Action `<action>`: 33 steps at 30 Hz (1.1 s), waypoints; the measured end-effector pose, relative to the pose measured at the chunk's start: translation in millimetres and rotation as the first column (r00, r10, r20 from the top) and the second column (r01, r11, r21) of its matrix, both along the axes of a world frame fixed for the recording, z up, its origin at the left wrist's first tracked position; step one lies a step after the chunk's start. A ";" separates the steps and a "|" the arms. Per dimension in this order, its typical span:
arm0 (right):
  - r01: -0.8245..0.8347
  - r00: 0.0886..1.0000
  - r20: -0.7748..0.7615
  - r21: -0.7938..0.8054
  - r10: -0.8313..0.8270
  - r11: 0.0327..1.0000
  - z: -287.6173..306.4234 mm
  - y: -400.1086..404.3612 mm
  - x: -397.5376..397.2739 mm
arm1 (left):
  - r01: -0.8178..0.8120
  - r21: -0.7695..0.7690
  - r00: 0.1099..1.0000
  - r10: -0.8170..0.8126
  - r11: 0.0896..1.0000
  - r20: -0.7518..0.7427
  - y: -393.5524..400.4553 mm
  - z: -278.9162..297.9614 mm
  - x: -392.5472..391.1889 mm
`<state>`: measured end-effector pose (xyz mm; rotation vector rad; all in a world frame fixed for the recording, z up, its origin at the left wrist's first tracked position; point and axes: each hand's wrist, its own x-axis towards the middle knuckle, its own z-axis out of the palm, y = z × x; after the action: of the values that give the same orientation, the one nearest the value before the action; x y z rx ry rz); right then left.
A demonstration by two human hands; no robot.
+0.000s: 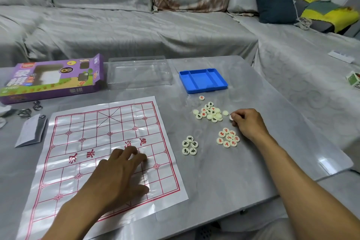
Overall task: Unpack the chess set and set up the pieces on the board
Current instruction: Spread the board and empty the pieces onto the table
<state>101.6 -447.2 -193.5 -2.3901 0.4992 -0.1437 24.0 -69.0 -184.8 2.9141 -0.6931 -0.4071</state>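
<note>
A white plastic-sheet chess board (pixel 93 134) with red lines lies flat on the grey table, with no pieces on it. My left hand (pixel 118 173) rests on it, fingers spread and pressing the sheet down. To the right lie round cream pieces: a mixed heap (pixel 210 112), a small group with black characters (pixel 190 145) and a group with red characters (pixel 228 137). My right hand (pixel 247 122) pinches one cream piece (pixel 231 117) between thumb and fingers, just right of the heap.
An empty blue compartment tray (pixel 203 81) and a clear plastic lid (pixel 139 72) stand behind the pieces. The purple chess box (pixel 52 79) lies at the back left, with metal ring puzzles (pixel 24 112) and a folded leaflet (pixel 32 132) before it. A grey covered sofa (pixel 136 25) runs behind.
</note>
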 end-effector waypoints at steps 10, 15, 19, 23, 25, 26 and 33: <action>0.098 0.992 -0.075 -0.095 -0.106 0.991 2.9 -2.4 -2.0 | 0.018 -0.002 1.000 -0.018 1.000 0.024 0.9 -2.1 0.0; 0.036 0.992 -0.120 -0.067 -0.044 0.997 6.9 1.3 -2.3 | 0.011 -0.026 1.000 -0.011 1.000 0.015 1.1 -1.8 -0.3; 0.021 0.991 -0.130 -0.089 -0.033 0.996 13.6 3.2 -0.2 | 0.005 -0.014 1.000 -0.005 1.000 0.016 1.0 0.5 -0.2; -0.196 0.974 -0.161 -0.257 0.158 0.946 0.7 6.0 -1.5 | -0.001 -0.018 1.000 0.001 1.000 0.007 -0.2 1.1 -1.4; -0.215 0.973 -0.145 -0.294 0.179 0.931 -4.9 4.0 -0.4 | 0.000 -0.011 1.000 0.000 1.000 0.007 -0.6 2.1 -2.1; -0.176 0.983 -0.105 -0.282 0.152 0.943 -5.4 3.4 0.5 | 0.003 -0.009 1.000 -0.003 1.000 0.009 -0.6 2.2 -2.1; -0.017 0.998 -0.062 -0.177 0.007 0.984 -1.0 7.0 1.2 | 0.004 -0.003 1.000 -0.004 1.000 0.000 -1.5 1.3 -0.4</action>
<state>102.8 -440.2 -194.5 -2.5778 0.5194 -0.1143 23.6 -70.5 -183.4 2.9103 -0.6987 -0.4057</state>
